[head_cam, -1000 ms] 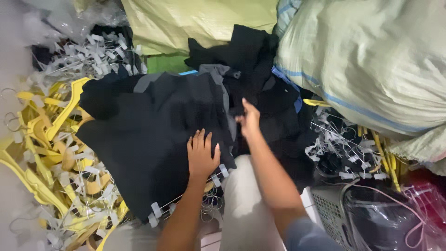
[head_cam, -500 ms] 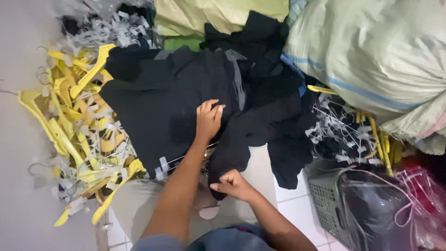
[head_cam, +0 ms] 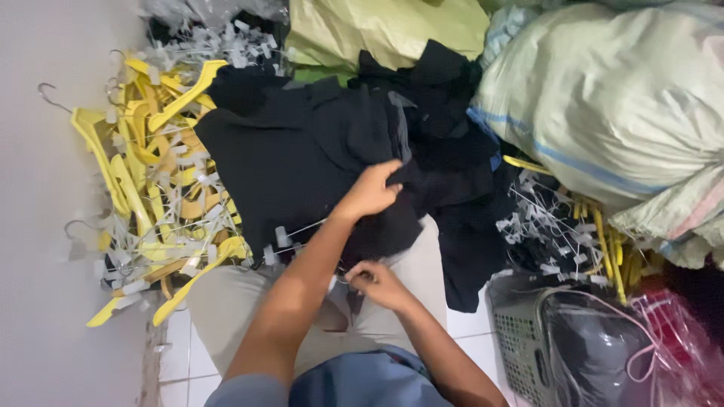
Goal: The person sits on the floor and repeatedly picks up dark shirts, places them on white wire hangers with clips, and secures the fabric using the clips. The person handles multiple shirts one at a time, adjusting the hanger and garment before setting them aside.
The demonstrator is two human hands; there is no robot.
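A pile of black garments lies in front of me, spread over my lap and the floor. My left hand reaches forward and grips a fold of the top black garment near its middle. Closer to my body, my right hand pinches the lower edge of the same black cloth, next to a clear clip hanger under the garment.
A heap of yellow and clear plastic hangers lies on the left by the wall. Large pale woven sacks stand at the right and back. More hangers lie right of the clothes. A grey basket with plastic bags sits at lower right.
My left hand slid forward and right, from flat on the garment to gripping a fold. My right hand came back from the far cloth to the garment's near edge.
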